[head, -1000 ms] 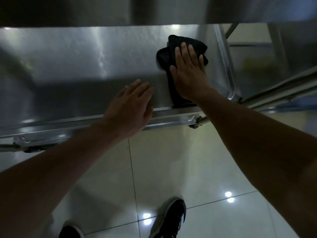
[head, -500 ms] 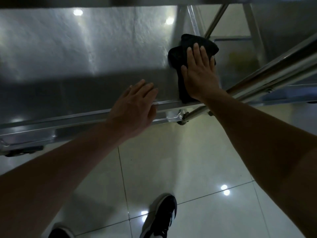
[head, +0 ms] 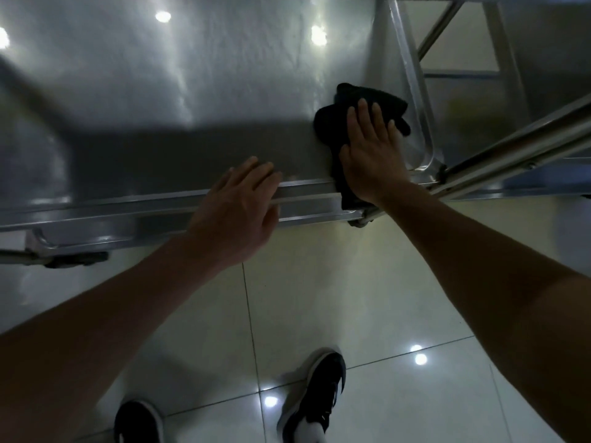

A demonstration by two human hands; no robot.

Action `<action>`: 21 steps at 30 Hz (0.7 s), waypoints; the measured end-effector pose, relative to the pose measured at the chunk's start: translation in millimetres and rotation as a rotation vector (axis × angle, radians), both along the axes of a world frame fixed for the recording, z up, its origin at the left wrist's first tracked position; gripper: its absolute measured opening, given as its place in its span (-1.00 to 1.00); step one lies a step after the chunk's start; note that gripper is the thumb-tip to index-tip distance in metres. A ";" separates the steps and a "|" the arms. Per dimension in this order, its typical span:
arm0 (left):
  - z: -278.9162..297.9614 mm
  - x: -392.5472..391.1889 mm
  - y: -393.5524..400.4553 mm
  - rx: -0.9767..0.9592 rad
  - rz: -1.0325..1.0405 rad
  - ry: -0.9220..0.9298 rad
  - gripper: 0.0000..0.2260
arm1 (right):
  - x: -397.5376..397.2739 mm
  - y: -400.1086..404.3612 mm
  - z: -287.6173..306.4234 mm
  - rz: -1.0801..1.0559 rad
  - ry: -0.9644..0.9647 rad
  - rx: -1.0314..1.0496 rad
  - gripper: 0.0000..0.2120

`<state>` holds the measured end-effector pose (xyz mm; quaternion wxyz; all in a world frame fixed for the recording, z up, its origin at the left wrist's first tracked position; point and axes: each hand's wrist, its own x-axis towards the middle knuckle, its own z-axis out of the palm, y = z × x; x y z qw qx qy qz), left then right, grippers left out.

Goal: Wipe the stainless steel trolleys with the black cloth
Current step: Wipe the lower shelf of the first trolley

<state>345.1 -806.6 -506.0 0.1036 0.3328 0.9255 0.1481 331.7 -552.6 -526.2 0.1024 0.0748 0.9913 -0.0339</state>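
We see the black cloth bunched and rumpled, dark against the pale brushed metal, lying at the near right corner of the stainless steel trolley shelf, one tail draped over the near rim. Our right hand lies flat on it, fingers straight and close together, pressing it down. Our left hand rests open on the near rim, fingers straight and reaching over the edge, holding nothing. The shelf shines with reflected lamps. Below, two black shoes stand on the glossy tiled floor.
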 end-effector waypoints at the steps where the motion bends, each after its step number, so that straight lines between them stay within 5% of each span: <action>1: -0.4 0.6 -9.6 -0.006 0.006 -0.001 -0.53 | -1.1 -12.0 0.5 0.008 0.002 -0.004 -0.40; 21: 5.7 5.8 -205.5 -0.072 0.189 -0.042 -0.51 | -35.0 -227.8 0.1 0.242 0.016 -0.057 -0.39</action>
